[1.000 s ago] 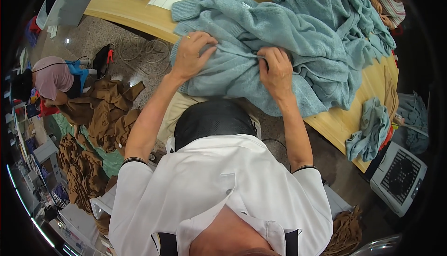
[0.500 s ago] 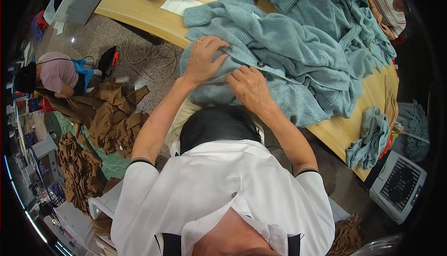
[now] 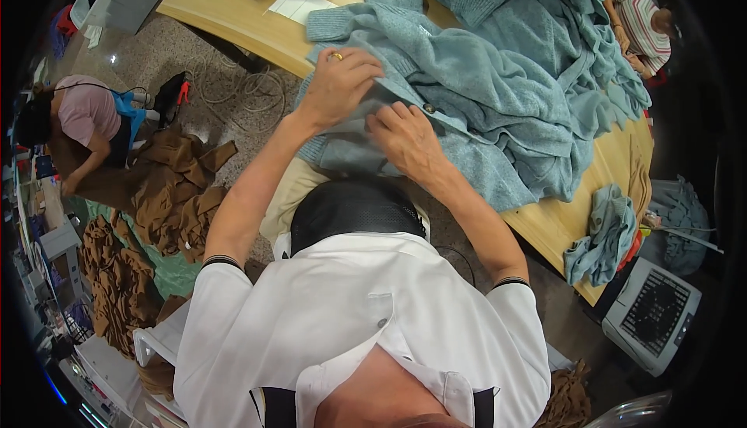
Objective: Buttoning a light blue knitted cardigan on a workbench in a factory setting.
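Note:
A light blue-green knitted cardigan [image 3: 498, 78] lies bunched at the near edge of the table. My left hand [image 3: 338, 89], with a ring on one finger, is closed on the cardigan's front edge and holds it slightly raised. Close by on the right, my right hand [image 3: 408, 138] has its fingers bent together at the same edge, gripping the knit; its fingertips are partly hidden and a little blurred. A dark round button [image 3: 429, 107] shows on the front band just beyond the right hand. Part of the cardigan hangs toward my lap.
More blue-green knitwear [image 3: 537, 8] is heaped across the wooden table [image 3: 226, 0], beside a white paper sheet [image 3: 299, 5]. Brown garments [image 3: 117, 272] lie on the left near a bent-over person [image 3: 89, 113]. Another person [image 3: 638, 23] stands far right. A grey-white machine [image 3: 650, 315] sits lower right.
My left hand has closed its fingers and lifted the cardigan's front edge. The right hand has shifted slightly left along the band. The person on the left has moved an arm outward.

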`<state>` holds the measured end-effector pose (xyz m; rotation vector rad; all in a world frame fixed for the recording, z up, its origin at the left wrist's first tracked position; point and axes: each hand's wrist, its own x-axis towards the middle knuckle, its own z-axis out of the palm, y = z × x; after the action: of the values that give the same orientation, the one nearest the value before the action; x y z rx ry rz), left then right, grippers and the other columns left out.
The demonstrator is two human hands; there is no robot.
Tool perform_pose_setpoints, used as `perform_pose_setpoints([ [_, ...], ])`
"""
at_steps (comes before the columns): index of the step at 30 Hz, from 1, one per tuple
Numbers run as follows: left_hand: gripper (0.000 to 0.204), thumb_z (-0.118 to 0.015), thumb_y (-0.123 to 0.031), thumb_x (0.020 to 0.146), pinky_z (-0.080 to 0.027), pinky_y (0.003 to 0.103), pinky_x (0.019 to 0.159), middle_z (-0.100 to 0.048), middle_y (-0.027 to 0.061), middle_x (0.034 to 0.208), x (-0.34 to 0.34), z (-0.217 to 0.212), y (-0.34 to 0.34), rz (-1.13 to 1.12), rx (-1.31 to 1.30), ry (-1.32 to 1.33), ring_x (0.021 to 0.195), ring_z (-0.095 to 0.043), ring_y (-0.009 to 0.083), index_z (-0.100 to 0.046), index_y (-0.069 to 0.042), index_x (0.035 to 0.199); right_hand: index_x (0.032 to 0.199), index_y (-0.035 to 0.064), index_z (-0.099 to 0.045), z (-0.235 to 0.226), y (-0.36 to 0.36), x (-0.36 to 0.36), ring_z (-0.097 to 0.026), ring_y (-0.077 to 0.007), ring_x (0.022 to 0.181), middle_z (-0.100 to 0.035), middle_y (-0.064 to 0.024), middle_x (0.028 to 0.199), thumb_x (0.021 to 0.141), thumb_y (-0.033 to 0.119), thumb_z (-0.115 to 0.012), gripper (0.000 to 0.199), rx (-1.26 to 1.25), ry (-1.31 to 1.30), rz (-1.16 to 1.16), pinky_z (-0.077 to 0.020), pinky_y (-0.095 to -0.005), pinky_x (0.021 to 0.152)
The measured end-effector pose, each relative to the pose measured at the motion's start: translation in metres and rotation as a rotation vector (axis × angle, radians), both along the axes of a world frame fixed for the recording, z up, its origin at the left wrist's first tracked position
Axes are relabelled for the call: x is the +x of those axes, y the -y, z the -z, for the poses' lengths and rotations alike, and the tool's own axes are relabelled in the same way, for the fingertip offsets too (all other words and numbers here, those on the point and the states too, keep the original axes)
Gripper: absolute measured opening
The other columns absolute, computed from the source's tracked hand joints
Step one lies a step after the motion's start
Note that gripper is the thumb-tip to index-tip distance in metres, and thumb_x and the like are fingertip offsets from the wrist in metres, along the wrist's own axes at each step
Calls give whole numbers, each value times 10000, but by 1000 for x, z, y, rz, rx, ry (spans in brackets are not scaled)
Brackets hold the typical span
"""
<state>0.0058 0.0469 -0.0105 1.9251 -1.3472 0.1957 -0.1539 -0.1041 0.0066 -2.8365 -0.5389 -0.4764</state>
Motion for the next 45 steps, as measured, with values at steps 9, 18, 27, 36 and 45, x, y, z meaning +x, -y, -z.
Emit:
perform_pose_setpoints([
  [9, 208, -689, -196, 1049, -419, 240, 725, -605, -37, 907, 9, -8, -7, 226, 71, -842, 857, -504, 55, -670, 7, 1088, 1017, 42, -743, 3, 2, 17, -700, -270, 778, -745, -67, 891, 843, 21, -812, 188, 364, 275, 235, -573, -379, 678],
  [18, 202, -607, -177, 1086, -415, 230, 727, -578, -53, 892, 7, -2, -9, 250, 46, -1018, 846, -471, 31, -668, 15, 1074, 1021, 54, -711, -1, 1, 26, -707, -279, 942, -728, -87, 1092, 854, 33, -755, 174, 208, 304, 133, -570, -390, 780],
  [27, 146, -672, -128, 1057, -458, 221, 821, -637, -42, 991, 9, 1, -15, 307, 36, -1076, 932, -541, 35, -683, 5, 1115, 1058, 78, -645, 18, 11, 25, -679, -271, 977, -702, -83, 1112, 875, 96, -684, 188, 144, 218, 181, -501, -411, 838],
  [36, 231, -790, -25, 938, -527, 236, 911, -698, -7, 1082, 8, 12, -20, 434, 29, -1092, 1020, -647, 60, -698, -6, 1150, 959, 36, -718, 9, 18, 20, -703, -311, 887, -712, -117, 981, 885, 40, -752, 82, 387, 104, 51, -558, -423, 761],
  [45, 249, -841, -38, 890, -533, 241, 806, -722, 19, 1027, 7, 20, -24, 284, 50, -610, 923, -667, 87, -785, -29, 1133, 930, 59, -712, 18, 13, 18, -703, -303, 855, -713, -91, 907, 809, -20, -774, 157, 521, 112, 83, -577, -414, 738],
])
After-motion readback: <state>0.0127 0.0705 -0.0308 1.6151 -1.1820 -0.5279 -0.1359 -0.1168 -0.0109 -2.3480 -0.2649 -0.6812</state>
